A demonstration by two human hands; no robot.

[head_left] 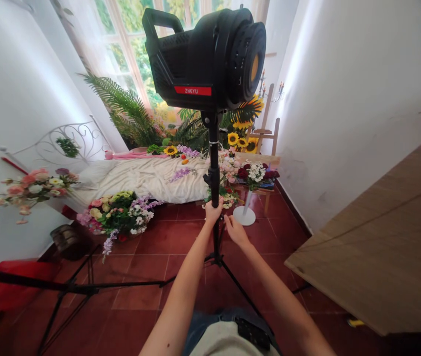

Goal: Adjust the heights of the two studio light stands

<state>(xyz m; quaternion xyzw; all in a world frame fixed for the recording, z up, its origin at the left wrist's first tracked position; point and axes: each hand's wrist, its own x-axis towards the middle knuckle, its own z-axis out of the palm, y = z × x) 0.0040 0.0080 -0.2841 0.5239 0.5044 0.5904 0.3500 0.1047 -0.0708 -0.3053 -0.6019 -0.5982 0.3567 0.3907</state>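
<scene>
A black studio light (199, 64) with a red label sits on top of a black light stand (214, 158), facing right. My left hand (213, 212) is wrapped around the stand's pole, low on its upper section. Just right of the pole, my right hand (235, 230) has its fingers curled and drawn together near a small part of the stand. What those fingertips hold, if anything, is too small to make out. Below both hands, the tripod legs (238, 284) spread over the red tiles.
Behind the stand lies a bed (151, 178) with a cream cover, ringed by flower arrangements (119, 212). A white round-based pedestal (244, 216) stands close on the right, a wooden panel (384, 237) beyond. Another black stand (65, 287) extends across the lower left.
</scene>
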